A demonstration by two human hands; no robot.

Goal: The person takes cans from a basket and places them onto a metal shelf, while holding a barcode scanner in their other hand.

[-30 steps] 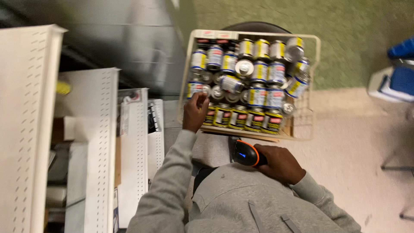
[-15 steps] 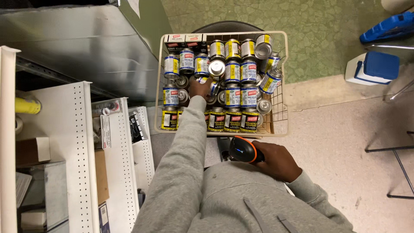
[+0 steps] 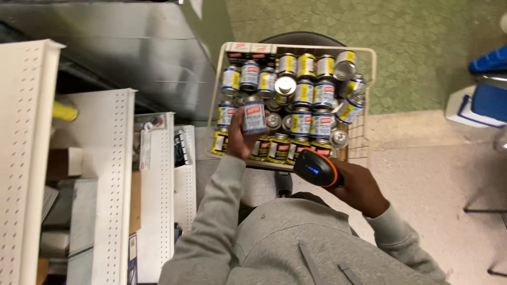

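A wire basket in front of me is packed with several small metal cans with blue, white and yellow labels. My left hand grips one blue-labelled can, lifted upright just above the basket's near left part. My right hand holds a black and orange handheld scanner, its head pointing left toward the basket's near edge. Grey sleeves cover both arms.
White perforated metal shelving stands to my left, holding boxes and a yellow item. A grey metal surface lies beyond it. Blue and white containers sit at the far right on the floor.
My left hand has closed on a can and lifted it out of the basket. The view shifted slightly; the scanner stays in my right hand.
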